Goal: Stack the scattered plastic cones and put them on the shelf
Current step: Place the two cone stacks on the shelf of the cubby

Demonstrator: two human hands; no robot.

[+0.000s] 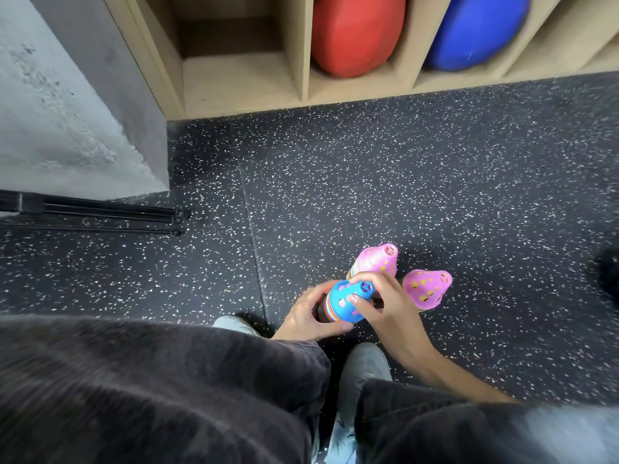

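Both hands, left hand [306,314] and right hand [382,304], wrap a tight grip around the blue-topped cone stack [345,301], keeping it together; two pink-topped cones [427,289] wait just beyond.

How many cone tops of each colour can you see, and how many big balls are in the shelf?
Pink-topped cones: 2
Blue-topped cones: 1
Red balls: 1
Blue balls: 1
Total: 5
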